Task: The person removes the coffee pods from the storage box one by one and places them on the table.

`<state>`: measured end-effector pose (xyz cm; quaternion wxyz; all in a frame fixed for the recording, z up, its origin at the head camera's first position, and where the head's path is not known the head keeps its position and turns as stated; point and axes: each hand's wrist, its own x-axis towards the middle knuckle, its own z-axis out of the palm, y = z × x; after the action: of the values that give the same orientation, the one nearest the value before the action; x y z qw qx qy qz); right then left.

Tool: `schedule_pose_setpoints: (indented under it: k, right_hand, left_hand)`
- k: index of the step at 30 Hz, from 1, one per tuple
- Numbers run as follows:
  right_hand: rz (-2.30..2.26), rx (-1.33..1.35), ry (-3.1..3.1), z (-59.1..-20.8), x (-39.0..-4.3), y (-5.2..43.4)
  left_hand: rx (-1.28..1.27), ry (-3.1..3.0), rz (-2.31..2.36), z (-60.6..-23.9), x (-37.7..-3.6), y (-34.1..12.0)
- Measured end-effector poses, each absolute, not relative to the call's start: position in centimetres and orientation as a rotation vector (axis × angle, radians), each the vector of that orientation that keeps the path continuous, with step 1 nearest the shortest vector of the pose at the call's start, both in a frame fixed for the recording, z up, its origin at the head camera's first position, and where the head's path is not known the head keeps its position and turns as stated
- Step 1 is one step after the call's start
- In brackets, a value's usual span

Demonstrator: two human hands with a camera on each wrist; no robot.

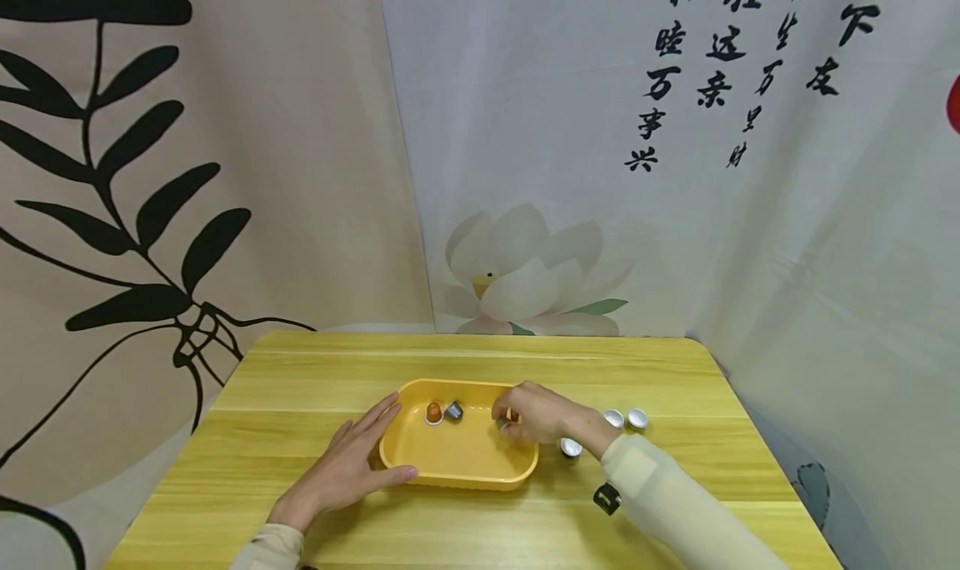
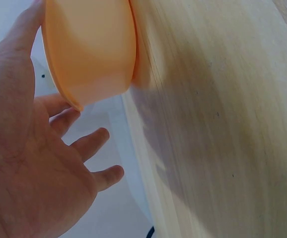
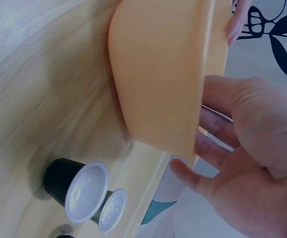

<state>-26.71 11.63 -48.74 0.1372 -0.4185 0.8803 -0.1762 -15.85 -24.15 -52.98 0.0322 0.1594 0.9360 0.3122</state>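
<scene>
A yellow-orange plastic tray (image 1: 459, 478) lies on the table with an orange coffee capsule (image 1: 433, 412) and a grey-blue coffee capsule (image 1: 454, 412) inside. My left hand (image 1: 341, 470) spreads its fingers along the tray's left end, thumb at the near rim; the left wrist view shows fingertips at the rim (image 2: 66, 94). Over the tray's right end, my right hand (image 1: 536, 416) has its fingers curled down, pinching a greenish-grey coffee capsule (image 1: 502, 423) mostly hidden by them. Something brown shows beside those fingers. In the right wrist view the tray wall hides the fingertips.
Right of the tray stand three coffee capsules: one near the wrist (image 1: 571, 447) and a pair farther back, a left one (image 1: 614, 417) and a right one (image 1: 637, 418). Their pale lids face up. A printed cloth (image 1: 525, 137) hangs behind the wooden table (image 1: 337, 370).
</scene>
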Motion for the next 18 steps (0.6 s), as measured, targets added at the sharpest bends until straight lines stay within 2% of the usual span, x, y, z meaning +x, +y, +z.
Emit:
schedule_pose_setpoints:
  k: [18]
  right_hand:
    - [-0.683,-1.225,2.628,-47.3,-26.2,12.8]
  left_hand:
    - [0.497,2.893,0.949,-53.0,-15.9,-24.1]
